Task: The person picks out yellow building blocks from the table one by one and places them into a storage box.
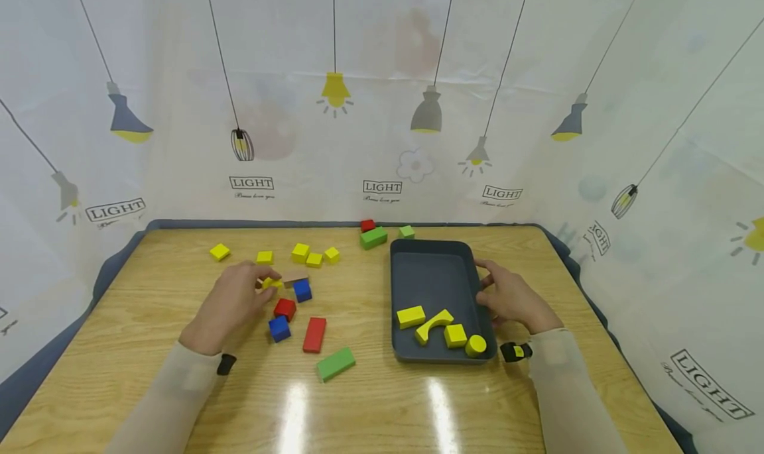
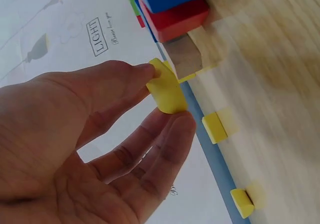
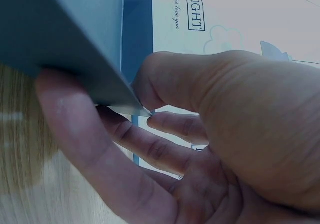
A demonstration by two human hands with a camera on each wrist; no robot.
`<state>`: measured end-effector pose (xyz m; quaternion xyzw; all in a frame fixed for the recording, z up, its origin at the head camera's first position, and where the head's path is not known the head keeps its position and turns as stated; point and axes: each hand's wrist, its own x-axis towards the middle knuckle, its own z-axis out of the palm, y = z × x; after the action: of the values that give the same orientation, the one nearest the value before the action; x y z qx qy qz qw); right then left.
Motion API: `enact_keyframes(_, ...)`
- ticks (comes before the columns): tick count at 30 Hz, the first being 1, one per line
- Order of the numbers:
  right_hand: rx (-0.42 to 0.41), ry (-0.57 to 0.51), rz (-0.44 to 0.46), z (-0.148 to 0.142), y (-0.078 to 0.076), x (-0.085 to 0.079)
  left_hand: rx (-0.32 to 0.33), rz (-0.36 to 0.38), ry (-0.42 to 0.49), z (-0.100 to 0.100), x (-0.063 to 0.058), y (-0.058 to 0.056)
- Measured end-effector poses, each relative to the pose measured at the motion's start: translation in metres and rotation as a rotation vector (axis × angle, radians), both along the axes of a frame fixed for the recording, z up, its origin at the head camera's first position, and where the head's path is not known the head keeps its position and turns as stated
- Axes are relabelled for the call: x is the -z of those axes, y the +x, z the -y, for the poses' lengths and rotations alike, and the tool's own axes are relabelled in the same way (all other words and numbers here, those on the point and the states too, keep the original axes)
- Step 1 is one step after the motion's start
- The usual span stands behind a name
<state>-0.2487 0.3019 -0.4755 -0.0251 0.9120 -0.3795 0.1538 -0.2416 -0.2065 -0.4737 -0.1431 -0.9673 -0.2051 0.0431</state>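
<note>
Between thumb and fingertips, my left hand (image 1: 234, 301) pinches a small yellow block (image 2: 167, 87), its exact shape partly covered by the fingers. Close by on the table lie a blue cube (image 1: 302, 289), a red cube (image 1: 285, 309), another blue cube (image 1: 279, 329) and a tan wooden block (image 2: 184, 56). At the right side of the dark grey tray (image 1: 426, 258), my right hand (image 1: 510, 297) grips the rim, thumb and fingers on either side of the wall. Inside the tray's near end are a yellow rectangular block (image 1: 410, 317), a yellow arch (image 1: 434, 328), a yellow cube (image 1: 455, 336) and a yellow cylinder (image 1: 475, 346).
Several yellow blocks (image 1: 300, 252) are spread behind the left hand. A red flat block (image 1: 314, 335) and a green flat block (image 1: 336, 364) lie nearer the front. Beyond the tray sit a green block (image 1: 373, 238), a light green block (image 1: 407, 232) and a red block (image 1: 367, 225).
</note>
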Motion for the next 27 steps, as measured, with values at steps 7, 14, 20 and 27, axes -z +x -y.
enact_keyframes(7,-0.003,-0.002,0.001,0.000,0.000,0.001,0.001,-0.048,0.034,-0.012,-0.007,0.005)
enact_keyframes(14,0.004,0.001,0.006,0.000,0.000,0.000,0.043,-0.086,0.074,-0.027,-0.012,0.009)
enact_keyframes(20,0.000,-0.005,0.003,-0.003,-0.001,0.002,0.092,-0.120,0.097,-0.047,-0.015,0.009)
enact_keyframes(27,-0.004,-0.008,-0.004,-0.003,-0.002,0.004,0.167,-0.148,0.096,-0.084,-0.018,0.013)
